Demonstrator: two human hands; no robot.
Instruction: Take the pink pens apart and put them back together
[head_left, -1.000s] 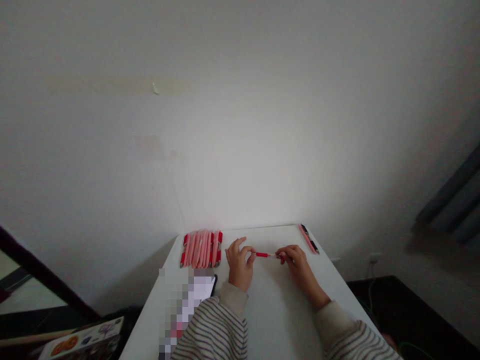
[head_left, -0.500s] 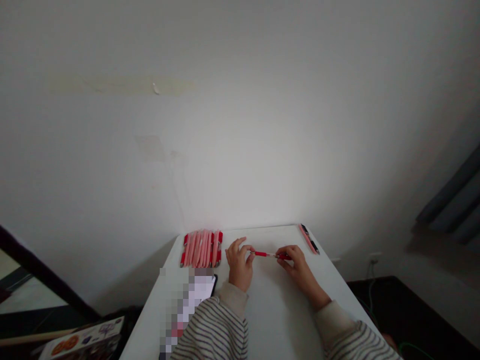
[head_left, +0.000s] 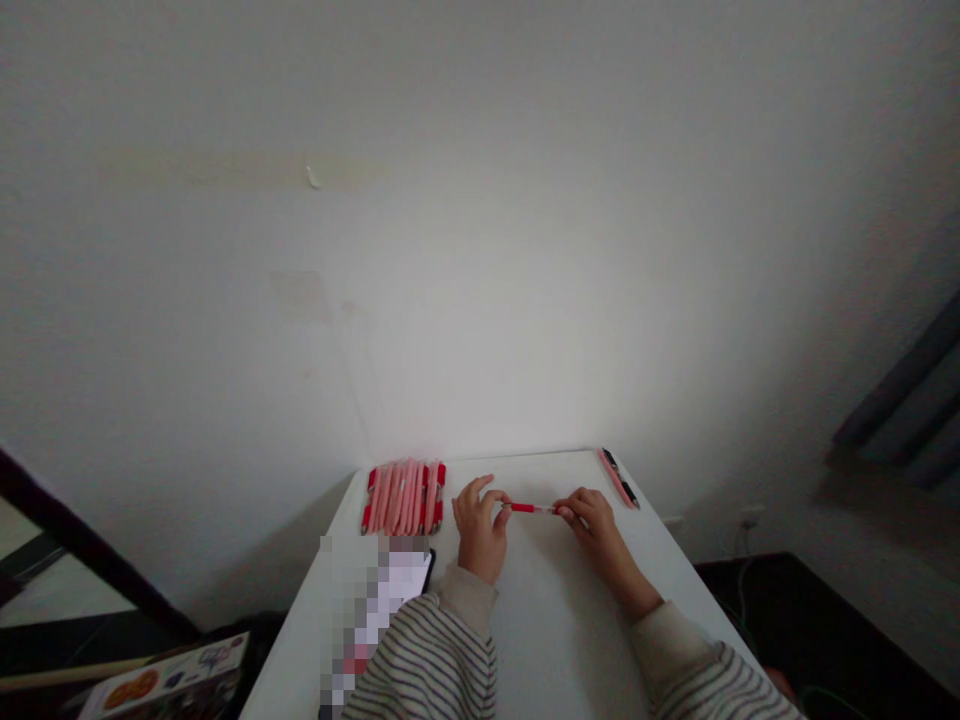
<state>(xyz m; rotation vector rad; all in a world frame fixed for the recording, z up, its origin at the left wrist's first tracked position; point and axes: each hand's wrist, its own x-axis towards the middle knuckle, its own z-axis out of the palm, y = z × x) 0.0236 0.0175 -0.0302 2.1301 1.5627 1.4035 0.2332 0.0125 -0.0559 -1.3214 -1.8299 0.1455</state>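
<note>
A slim pen [head_left: 523, 508] with a red section and a pale, clear-looking section lies level between my hands, above the white table. My left hand [head_left: 481, 525] pinches its left end between thumb and index finger, with the other fingers raised. At the right end, the thumb and fingers of my right hand [head_left: 590, 522] are closed on the pen and hide its tip. Left of my left hand, several pink and red pens [head_left: 403, 497] lie side by side in a row. A pink pen and a black pen [head_left: 619, 479] rest near the table's right edge.
The white table [head_left: 555, 630] stands against a pale wall [head_left: 480, 250]. A phone-like device [head_left: 394, 590], partly pixelated, lies beside my left sleeve. A printed box [head_left: 169, 680] sits low at the left, and a dark curtain [head_left: 911, 400] hangs at the right.
The fingers of my right hand have shifted slightly on the pen's right end, and the red part that showed there is now hidden. My left hand has hardly moved.
</note>
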